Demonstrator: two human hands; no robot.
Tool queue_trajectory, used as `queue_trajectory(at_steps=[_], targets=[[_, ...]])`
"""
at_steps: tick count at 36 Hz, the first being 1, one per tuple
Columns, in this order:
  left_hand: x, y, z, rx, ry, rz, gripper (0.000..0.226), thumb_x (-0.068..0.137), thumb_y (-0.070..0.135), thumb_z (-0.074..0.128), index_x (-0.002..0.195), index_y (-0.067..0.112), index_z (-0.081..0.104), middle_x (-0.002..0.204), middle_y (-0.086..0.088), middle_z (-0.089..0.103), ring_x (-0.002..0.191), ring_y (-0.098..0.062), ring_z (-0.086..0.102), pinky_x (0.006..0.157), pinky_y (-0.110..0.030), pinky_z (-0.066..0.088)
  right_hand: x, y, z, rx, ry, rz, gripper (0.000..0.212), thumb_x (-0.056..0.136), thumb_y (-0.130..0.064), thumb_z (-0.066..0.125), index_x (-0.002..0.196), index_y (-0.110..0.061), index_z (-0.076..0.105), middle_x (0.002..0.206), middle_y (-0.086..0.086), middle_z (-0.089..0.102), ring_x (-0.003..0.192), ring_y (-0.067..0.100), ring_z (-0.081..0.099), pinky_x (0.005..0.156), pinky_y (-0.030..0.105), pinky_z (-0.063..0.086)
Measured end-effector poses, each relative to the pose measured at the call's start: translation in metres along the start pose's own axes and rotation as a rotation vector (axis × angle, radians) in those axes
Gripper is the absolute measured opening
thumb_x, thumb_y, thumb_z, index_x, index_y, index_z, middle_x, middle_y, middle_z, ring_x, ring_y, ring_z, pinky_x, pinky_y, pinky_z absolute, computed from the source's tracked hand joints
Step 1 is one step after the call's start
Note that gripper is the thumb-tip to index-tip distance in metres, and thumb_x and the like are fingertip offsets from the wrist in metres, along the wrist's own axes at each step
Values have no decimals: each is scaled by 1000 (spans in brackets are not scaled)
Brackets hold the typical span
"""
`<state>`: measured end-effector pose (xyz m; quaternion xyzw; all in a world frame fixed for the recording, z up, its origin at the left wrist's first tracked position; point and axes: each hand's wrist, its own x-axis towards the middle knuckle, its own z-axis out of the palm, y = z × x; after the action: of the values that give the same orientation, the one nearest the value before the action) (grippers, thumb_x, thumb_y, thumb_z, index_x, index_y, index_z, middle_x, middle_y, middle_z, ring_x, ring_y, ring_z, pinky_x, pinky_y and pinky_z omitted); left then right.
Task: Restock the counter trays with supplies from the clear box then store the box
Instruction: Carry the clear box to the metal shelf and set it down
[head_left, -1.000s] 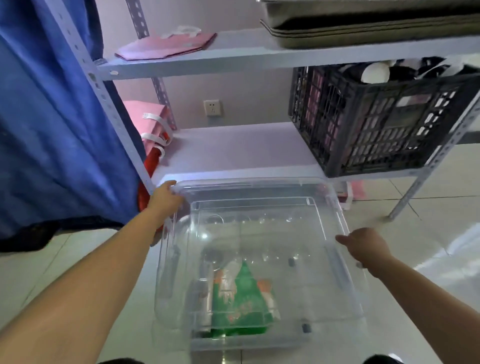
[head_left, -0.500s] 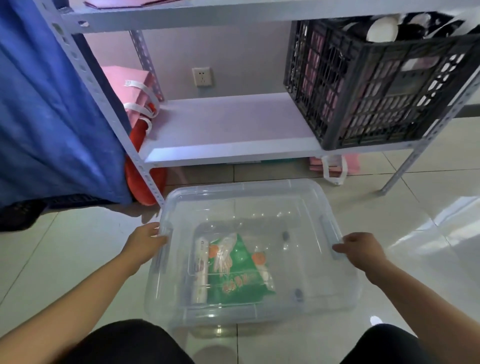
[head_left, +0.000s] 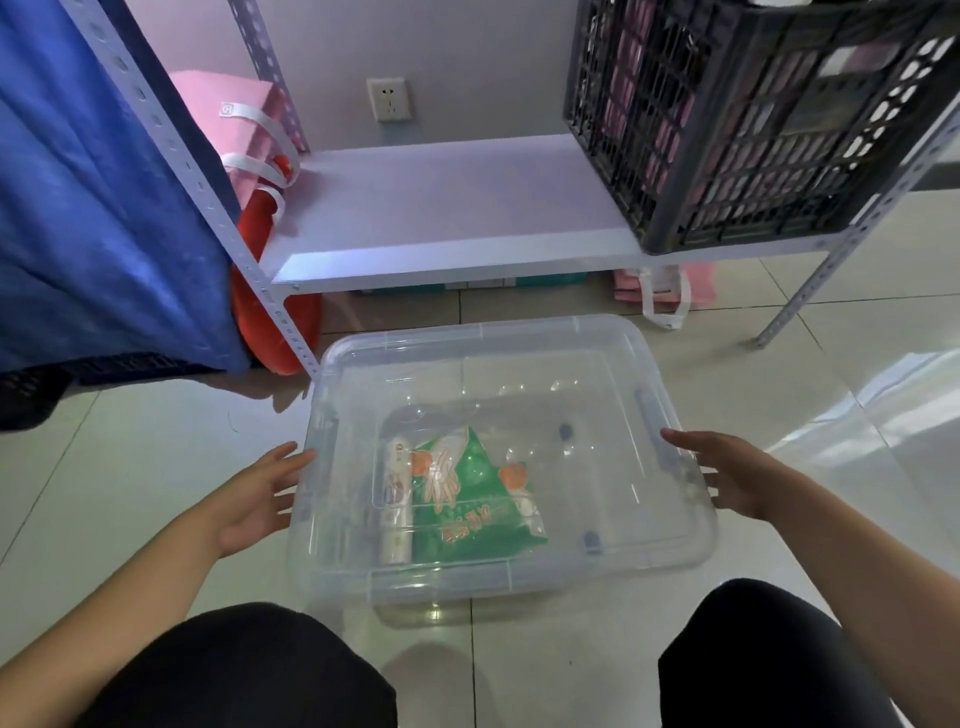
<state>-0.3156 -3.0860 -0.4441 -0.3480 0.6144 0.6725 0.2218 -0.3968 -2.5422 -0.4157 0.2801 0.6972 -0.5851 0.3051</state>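
clear box (head_left: 519, 343): see-through | packet (head_left: 470, 499): green, orange print | crate (head_left: 727, 119): black lattice | cloth (head_left: 78, 182): blue | floor (head_left: 130, 467): pale tile

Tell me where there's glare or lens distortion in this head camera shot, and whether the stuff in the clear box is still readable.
Head view: bright window glare washes the floor tiles at right; small highlights dot the clear box. Wide-angle bending bows the shelf post and black crate. The green packet shows clearly through the plastic, its print too small to read.
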Motion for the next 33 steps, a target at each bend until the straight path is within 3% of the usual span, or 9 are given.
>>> queue_trajectory(at_steps=[4,7,10,14,19,21,26,29,33], targets=[[2,-1,2,-45,20,15,75,76,32,79,143,20,46,121,-11,66,93,-27,68,74,-40,56,2,-5,-5,-7,-23,-48,63,69,-32,80,124,-6,62,106,9,68,89,26,65,76,38,51],[-1,5,7,-8,27,20,57,74,30,78,126,12,63,118,-12,72,91,-26,71,77,-38,56,4,-10,-8,-15,-50,-46,61,69,-26,79,122,-2,63,95,9,70,83,27,65,74,39,51],[-6,14,14,66,101,47,48,74,28,80,117,10,67,111,-12,75,95,-30,70,73,-40,58,7,-13,-12,-30,-69,-45,58,68,-22,78,119,2,65,89,10,73,80,26,66,69,36,51],[-13,26,25,188,198,80,36,80,22,80,111,8,69,97,-10,77,91,-31,72,68,-40,60,14,-12,-14,-19,-48,-63,50,75,-14,77,119,6,63,91,14,68,80,26,64,70,36,50],[-18,33,32,256,239,68,33,77,22,83,103,7,71,96,-12,77,86,-30,74,64,-38,61,15,-14,-8,-7,-11,-85,47,80,-8,73,122,9,60,99,21,65,78,27,65,68,35,50],[-18,34,35,268,251,73,32,76,23,84,100,8,71,94,-11,77,83,-29,74,61,-37,61,14,-15,-8,-12,-6,-70,49,80,-8,74,123,8,60,105,22,66,80,27,66,72,36,51],[-15,39,42,321,305,76,27,73,19,86,89,4,70,84,-11,76,76,-27,73,50,-29,56,11,-24,-10,-89,22,2,50,78,-12,79,122,3,61,110,21,65,94,32,64,99,47,47],[-13,40,44,363,339,93,22,75,17,85,85,6,69,83,-11,74,77,-28,72,47,-29,56,9,-28,-8,-125,39,40,42,75,-14,82,112,-5,64,105,14,62,94,30,61,97,42,48],[-9,41,49,556,414,164,16,79,19,81,81,5,72,83,-15,73,77,-32,71,61,-39,61,9,-37,-5,-214,101,27,39,69,-11,87,99,-6,63,94,11,61,85,25,59,82,36,51]])
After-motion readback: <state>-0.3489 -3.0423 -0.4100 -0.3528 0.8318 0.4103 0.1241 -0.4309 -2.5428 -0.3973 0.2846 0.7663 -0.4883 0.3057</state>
